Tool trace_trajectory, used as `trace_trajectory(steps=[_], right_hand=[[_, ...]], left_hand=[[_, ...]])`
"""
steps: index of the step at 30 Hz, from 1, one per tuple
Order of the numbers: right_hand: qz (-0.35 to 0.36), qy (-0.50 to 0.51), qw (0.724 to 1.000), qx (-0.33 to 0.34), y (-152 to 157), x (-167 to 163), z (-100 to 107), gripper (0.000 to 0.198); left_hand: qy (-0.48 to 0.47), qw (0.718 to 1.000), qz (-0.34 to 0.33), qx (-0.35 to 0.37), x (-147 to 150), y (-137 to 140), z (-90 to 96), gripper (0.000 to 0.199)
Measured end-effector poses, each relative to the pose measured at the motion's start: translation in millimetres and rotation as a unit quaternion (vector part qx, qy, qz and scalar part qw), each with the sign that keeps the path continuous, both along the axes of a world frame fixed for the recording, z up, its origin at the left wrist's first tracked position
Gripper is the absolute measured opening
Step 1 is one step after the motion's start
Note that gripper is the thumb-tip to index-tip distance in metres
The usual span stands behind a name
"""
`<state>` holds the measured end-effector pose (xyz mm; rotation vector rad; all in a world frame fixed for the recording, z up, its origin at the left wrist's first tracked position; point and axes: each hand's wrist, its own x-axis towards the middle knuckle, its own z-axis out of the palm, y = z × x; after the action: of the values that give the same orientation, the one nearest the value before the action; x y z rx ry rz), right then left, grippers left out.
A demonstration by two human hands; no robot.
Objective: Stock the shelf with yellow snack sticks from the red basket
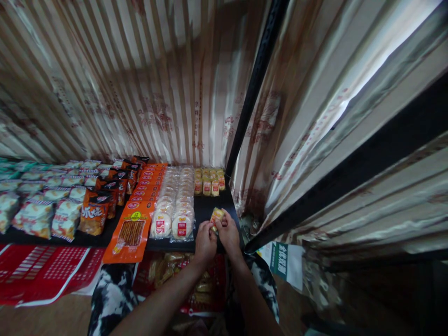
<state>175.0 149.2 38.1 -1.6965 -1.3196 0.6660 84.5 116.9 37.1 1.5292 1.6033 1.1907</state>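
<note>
Both of my hands meet over the front right of a black shelf (203, 205). Between them is a small yellow snack packet (217, 215) with some red print. My left hand (206, 241) pinches its lower left side, and my right hand (229, 234) is closed on its right side. Behind the hands, similar yellow packets (206, 187) stand in short rows at the back right corner of the shelf. Just left of my hands lie two rows of round white crackers in clear wrappers (182, 226).
Orange snack packs (130, 231) overhang the shelf's front edge, with orange-black bags (94, 213) and white bags (66, 217) further left. Below sit a red basket (52, 270) and a red container of yellow packets (203, 297). Black posts (257, 84) flank the right end.
</note>
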Motion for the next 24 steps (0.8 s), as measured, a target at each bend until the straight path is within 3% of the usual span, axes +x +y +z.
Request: trace_trajectory(steps=[5, 9, 15, 18, 24], right_hand=[[-0.027, 0.003, 1.0, -0.015, 2.3, -0.9, 10.4, 0.055], [-0.032, 0.049, 0.998, 0.009, 6.0, -2.0, 3.5, 0.051], [-0.012, 0.067, 0.997, 0.021, 8.1, -2.5, -3.8, 0.044], [-0.023, 0.039, 0.999, 0.015, 9.8, -4.1, -2.2, 0.046], [-0.041, -0.049, 0.996, 0.07, 19.9, -4.3, -8.7, 0.047]], left_hand=[[-0.002, 1.0, -0.005, -0.005, 4.9, 4.7, 1.2, 0.032], [-0.022, 0.999, -0.015, -0.02, 8.3, 12.3, 4.9, 0.041], [-0.169, 0.983, -0.019, -0.063, 14.9, 22.5, 6.1, 0.038], [-0.229, 0.969, 0.006, -0.097, 15.8, 29.2, 4.3, 0.042], [-0.204, 0.973, 0.01, -0.109, 12.7, 44.4, 0.6, 0.03]])
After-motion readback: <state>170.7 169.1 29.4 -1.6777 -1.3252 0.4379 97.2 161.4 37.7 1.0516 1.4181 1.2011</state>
